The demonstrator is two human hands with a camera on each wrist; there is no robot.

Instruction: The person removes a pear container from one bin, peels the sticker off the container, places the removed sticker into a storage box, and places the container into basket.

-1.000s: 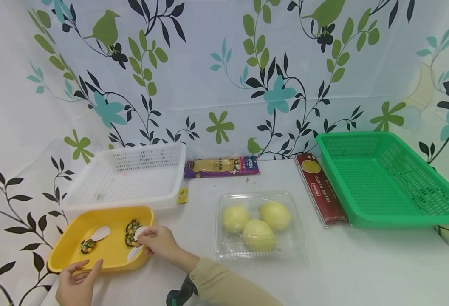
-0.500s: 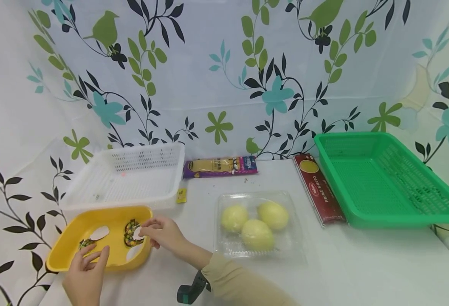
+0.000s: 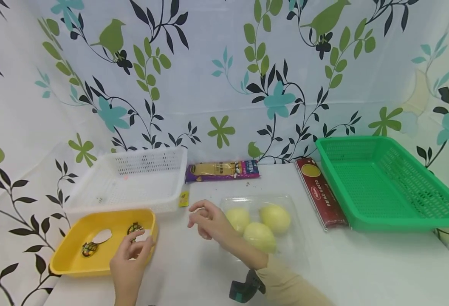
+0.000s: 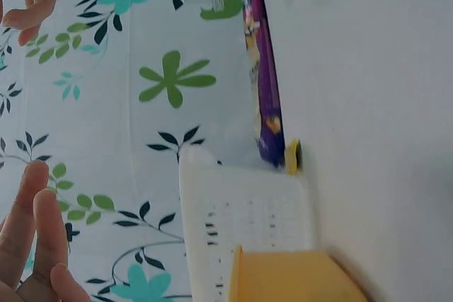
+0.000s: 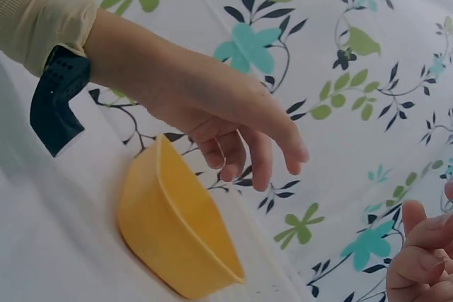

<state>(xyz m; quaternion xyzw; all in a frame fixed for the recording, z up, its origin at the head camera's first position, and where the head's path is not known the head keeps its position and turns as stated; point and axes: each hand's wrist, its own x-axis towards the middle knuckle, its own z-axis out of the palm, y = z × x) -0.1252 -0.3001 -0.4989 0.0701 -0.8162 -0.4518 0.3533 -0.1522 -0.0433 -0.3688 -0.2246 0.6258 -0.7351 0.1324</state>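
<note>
in-tray: two small black-and-yellow patterned pieces (image 3: pixel 89 249) with white oval tags (image 3: pixel 102 236), yellow plastic tray (image 3: pixel 107 257), lower left | left hand (image 3: pixel 128 259): thumb and fingers apart; right hand (image 3: pixel 210 223), centre: fingers loosely bent; neither visibly holding anything | placing looks done, remainder unclear

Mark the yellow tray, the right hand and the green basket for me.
Yellow tray (image 3: pixel 102 254): head view, bare inner floor.
Right hand (image 3: pixel 212 221): head view, middle of the hand.
Green basket (image 3: pixel 404 224): head view, near rim.
</note>
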